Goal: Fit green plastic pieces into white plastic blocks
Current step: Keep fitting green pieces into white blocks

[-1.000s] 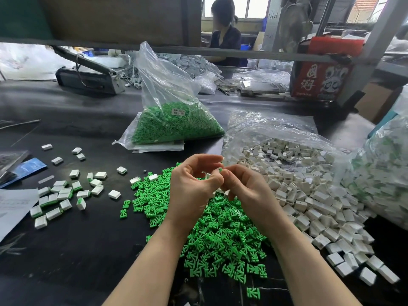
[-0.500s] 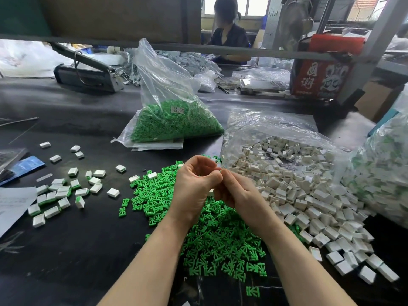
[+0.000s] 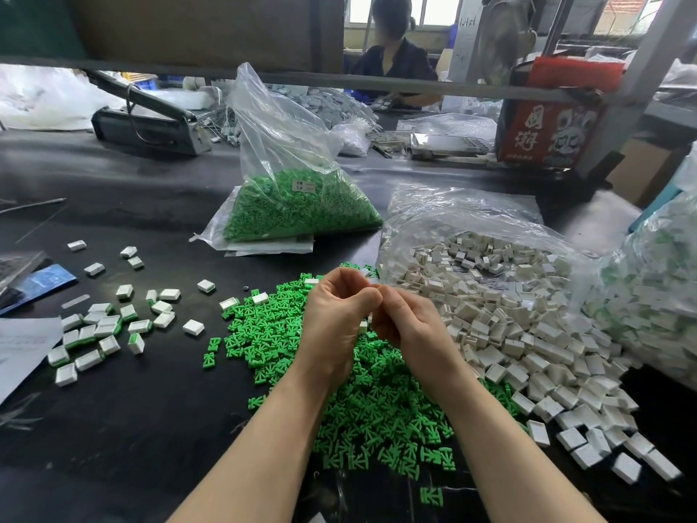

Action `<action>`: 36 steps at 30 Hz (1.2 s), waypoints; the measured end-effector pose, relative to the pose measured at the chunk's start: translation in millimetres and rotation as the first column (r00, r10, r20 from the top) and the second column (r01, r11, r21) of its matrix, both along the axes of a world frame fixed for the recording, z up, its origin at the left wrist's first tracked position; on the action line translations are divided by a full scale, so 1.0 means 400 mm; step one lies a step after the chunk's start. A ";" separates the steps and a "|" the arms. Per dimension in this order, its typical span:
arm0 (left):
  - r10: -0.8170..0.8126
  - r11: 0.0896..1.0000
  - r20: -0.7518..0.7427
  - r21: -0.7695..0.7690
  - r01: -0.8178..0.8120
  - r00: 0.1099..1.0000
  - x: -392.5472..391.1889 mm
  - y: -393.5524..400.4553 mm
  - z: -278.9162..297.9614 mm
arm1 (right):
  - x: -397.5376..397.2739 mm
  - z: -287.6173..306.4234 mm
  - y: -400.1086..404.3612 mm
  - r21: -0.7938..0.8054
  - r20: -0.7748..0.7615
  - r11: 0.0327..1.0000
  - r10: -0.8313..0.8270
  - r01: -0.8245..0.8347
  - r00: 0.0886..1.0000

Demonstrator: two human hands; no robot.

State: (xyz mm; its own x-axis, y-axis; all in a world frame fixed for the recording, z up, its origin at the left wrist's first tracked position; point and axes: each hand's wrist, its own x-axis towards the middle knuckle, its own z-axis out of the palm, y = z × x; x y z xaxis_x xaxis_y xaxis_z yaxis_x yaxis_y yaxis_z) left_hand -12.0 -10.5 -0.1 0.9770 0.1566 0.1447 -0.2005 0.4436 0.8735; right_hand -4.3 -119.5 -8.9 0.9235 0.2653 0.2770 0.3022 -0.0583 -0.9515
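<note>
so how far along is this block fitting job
Done: a small scatter of white blocks with green edges lies at left. In hand: the left hand and right hand meet over the piles, a white block peeking out between them. Left: a big loose pile of green pieces, a heap of white blocks and a full bag of green pieces.

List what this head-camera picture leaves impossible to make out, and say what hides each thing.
- The piece between the left hand and right hand: curled fingers cover it.
- Label on the bag of green pieces: print too small.
- Bag at right: cut off by the frame edge.
</note>
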 end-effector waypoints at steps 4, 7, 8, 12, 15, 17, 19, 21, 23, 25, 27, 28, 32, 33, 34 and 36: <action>-0.018 1.000 -0.022 -0.017 0.018 1.000 -0.003 -0.001 0.001 | -0.003 0.000 0.001 0.016 0.014 1.000 -0.010 0.010 1.000; -0.041 0.999 -0.020 -0.029 0.040 0.999 -0.010 -0.004 0.007 | -0.005 0.005 0.002 -0.028 0.046 0.999 -0.027 0.029 0.999; -0.045 0.998 -0.021 -0.040 0.044 0.999 -0.011 -0.004 0.008 | -0.006 0.006 0.002 -0.034 0.050 0.999 -0.029 0.030 0.998; -0.030 0.998 -0.032 -0.050 0.028 0.999 -0.008 -0.001 0.006 | -0.007 0.006 0.005 -0.008 0.015 1.000 0.010 -0.010 1.000; 0.010 1.000 -0.039 -0.010 -0.011 0.999 -0.006 0.002 0.003 | -0.009 0.006 0.002 0.033 -0.042 0.998 0.061 -0.060 0.997; 0.032 0.999 -0.045 -0.011 -0.032 0.998 -0.004 0.006 0.002 | -0.013 0.011 0.002 0.092 -0.107 0.993 0.089 -0.079 0.990; 0.015 0.999 -0.034 -0.028 -0.016 0.999 -0.004 0.010 0.001 | -0.015 0.015 0.001 0.146 -0.176 0.986 0.104 -0.079 0.979; -0.019 0.999 -0.017 -0.046 0.018 1.000 -0.005 0.015 0.000 | -0.014 0.016 -0.004 0.176 -0.230 0.983 0.095 -0.055 0.968; -0.046 0.998 0.003 -0.047 0.046 0.999 -0.007 0.020 -0.001 | -0.015 0.022 -0.006 0.210 -0.261 0.977 0.092 -0.036 0.961; -0.054 0.998 0.015 -0.027 0.055 0.998 -0.010 0.023 -0.001 | -0.014 0.027 -0.008 0.237 -0.277 0.971 0.095 -0.028 0.956; -0.055 0.998 0.017 -0.012 0.055 0.998 -0.011 0.025 -0.001 | -0.015 0.030 -0.009 0.264 -0.295 0.964 0.107 -0.026 0.949; -0.055 0.998 0.019 -0.013 0.055 0.998 -0.011 0.025 0.000 | -0.016 0.030 -0.010 0.276 -0.305 0.961 0.114 -0.027 0.945; -0.053 0.998 -0.001 -0.039 0.053 0.999 -0.012 0.029 0.006 | -0.019 0.034 -0.010 0.289 -0.328 0.957 0.132 -0.033 0.936; -0.050 0.997 -0.025 -0.053 0.048 0.998 -0.013 0.033 0.008 | -0.018 0.035 -0.011 0.269 -0.318 0.963 0.121 -0.033 0.940; -0.047 0.996 -0.056 -0.084 0.042 0.997 -0.013 0.040 0.011 | -0.017 0.035 -0.012 0.219 -0.290 0.975 0.091 -0.026 0.953; -0.015 0.979 -0.149 -0.202 -0.016 0.989 -0.007 0.068 0.017 | -0.012 0.033 -0.017 0.082 -0.205 0.996 -0.006 0.023 0.979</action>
